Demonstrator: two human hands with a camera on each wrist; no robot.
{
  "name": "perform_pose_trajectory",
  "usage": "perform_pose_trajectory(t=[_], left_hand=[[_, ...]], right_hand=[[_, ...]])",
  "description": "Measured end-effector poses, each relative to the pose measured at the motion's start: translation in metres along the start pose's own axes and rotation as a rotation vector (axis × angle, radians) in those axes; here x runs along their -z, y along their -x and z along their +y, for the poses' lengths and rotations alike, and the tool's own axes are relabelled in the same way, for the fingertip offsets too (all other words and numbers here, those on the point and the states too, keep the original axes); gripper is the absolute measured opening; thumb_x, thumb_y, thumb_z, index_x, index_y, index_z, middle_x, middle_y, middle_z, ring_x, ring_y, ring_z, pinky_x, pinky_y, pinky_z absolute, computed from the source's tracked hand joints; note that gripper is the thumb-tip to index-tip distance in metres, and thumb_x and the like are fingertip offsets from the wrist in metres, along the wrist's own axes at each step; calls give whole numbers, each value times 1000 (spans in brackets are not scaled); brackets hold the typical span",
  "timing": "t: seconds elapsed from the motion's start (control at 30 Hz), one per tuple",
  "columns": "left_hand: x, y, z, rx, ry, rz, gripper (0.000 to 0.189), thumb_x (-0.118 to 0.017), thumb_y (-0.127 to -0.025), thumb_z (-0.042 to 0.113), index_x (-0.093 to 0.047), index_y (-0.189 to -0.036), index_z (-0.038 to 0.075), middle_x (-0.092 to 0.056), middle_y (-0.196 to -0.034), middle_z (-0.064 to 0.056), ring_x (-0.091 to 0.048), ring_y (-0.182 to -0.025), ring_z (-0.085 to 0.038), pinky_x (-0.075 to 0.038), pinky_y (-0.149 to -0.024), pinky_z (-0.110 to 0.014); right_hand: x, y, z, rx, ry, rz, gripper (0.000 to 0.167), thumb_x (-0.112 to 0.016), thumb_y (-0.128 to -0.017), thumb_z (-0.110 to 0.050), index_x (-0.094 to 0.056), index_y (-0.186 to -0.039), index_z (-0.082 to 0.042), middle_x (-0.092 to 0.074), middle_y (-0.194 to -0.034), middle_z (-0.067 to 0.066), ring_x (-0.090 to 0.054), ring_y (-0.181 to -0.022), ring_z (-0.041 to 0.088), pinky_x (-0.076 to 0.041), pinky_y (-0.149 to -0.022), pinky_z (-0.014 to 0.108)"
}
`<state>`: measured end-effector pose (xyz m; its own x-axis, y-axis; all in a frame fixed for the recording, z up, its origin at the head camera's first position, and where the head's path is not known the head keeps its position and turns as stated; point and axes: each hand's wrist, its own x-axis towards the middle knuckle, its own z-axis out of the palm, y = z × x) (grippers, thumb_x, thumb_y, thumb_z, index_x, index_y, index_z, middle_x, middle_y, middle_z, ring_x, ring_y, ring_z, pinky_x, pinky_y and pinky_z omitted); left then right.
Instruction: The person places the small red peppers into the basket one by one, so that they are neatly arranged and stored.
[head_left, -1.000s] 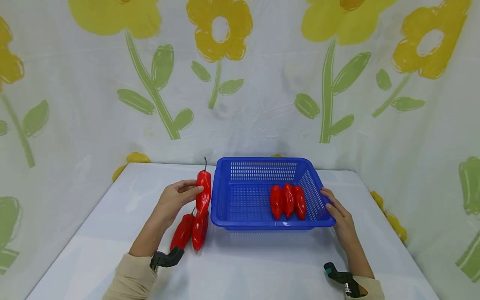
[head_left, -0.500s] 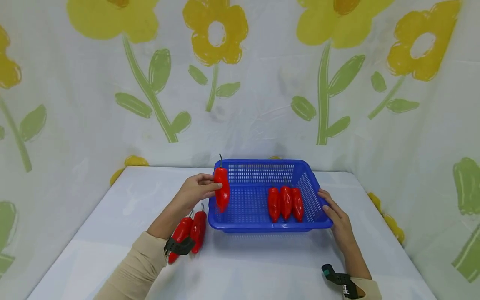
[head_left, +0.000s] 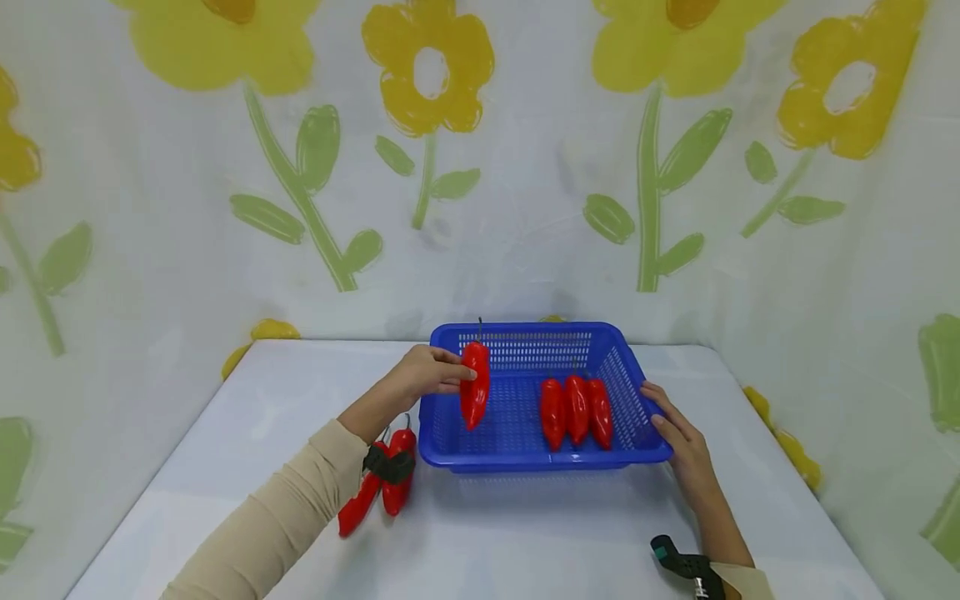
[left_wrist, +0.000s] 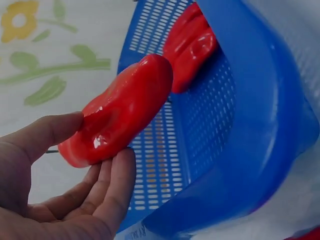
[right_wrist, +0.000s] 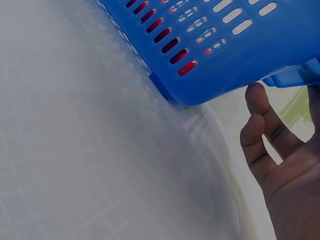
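The left hand pinches a glossy red chili pepper between thumb and fingertips, its grip parted only by the pepper's own thickness. The pepper hangs nearly upright, with its thin stem at the top and its narrow tip pointing down. It is over the left part of a blue plastic basket, inside the rim; in the left wrist view the thumb lies on one flank and the fingers support the opposite one.

The right hand holds the right rim of the basket in a loose grip, thumb and fingers set about the edge near the front corner. In the right wrist view two of its fingers are lightly bent below the rim, apart from each other.

Within the basket, three red peppers lie side by side in the right half, lengthwise with their tips toward the person. Slotted walls surround them, and red shows through the slots from outside.

Just beside the basket's front left corner, two more red peppers rest on the white counter, partly covered by the black wrist mount on the left arm. A beige sleeve covers that forearm. Behind the counter hangs a white cloth printed with yellow flowers and green leaves.
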<state>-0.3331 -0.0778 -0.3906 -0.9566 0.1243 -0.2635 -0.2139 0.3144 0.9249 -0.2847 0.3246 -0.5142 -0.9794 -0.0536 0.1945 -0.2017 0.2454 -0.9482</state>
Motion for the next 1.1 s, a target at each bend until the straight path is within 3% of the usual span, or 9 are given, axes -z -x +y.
perform_pose_trajectory(t=[0.2, 0.37, 0.53, 0.7, 0.93, 1.1], left_hand=[[-8, -15, 13, 40, -40, -51, 46, -80, -86, 11, -57, -120, -8, -67, -109, -21, -73, -91, -29, -60, -82, -37], [-19, -29, 20, 95, -27, -135, 38, -79, -85, 8, -60, -112, -10, -70, -101, -20, -73, -87, -29, -56, -90, -42], [-33, -42, 24, 143, -102, -134, 37, -81, -83, 9, -62, -109, -10, -70, -95, -18, -73, -83, -27, -56, -90, -42], [-48, -53, 28, 168, -166, -97, 49, -82, -82, 8, -55, -118, -11, -67, -98, -20, -73, -87, -30, -58, -87, -40], [-63, -66, 30, 225, -94, -141, 75, -79, -83, -1, -33, -141, -10, -63, -112, -29, -68, -102, -40, -53, -95, -48], [-67, -78, 23, 307, -88, -185, 67, -76, -84, -4, -38, -138, -13, -61, -121, -33, -64, -111, -43, -53, -96, -46]], right_hand=[[-1, -4, 3, -10, 11, 20, 50, -44, -106, -39, -42, -154, -25, -26, -163, -6, -19, -148, 43, -32, -105, 61], [1, -4, 4, -4, 24, 31, 49, -44, -106, -39, -42, -153, -24, -27, -163, -5, -20, -148, 43, -33, -104, 61], [4, -4, 1, 0, 21, 21, 48, -43, -107, -37, -43, -153, -24, -27, -163, -5, -20, -148, 41, -31, -106, 63], [7, -4, -1, 6, 14, 22, 47, -43, -107, -36, -44, -153, -23, -28, -162, -6, -20, -149, 39, -29, -107, 65], [5, -5, 1, 13, -8, 14, 48, -44, -107, -34, -43, -153, -21, -28, -162, -5, -17, -149, 39, -25, -108, 71], [-2, -4, 3, 7, -12, 19, 48, -45, -107, -34, -44, -152, -21, -28, -162, -5, -17, -150, 37, -24, -109, 71]])
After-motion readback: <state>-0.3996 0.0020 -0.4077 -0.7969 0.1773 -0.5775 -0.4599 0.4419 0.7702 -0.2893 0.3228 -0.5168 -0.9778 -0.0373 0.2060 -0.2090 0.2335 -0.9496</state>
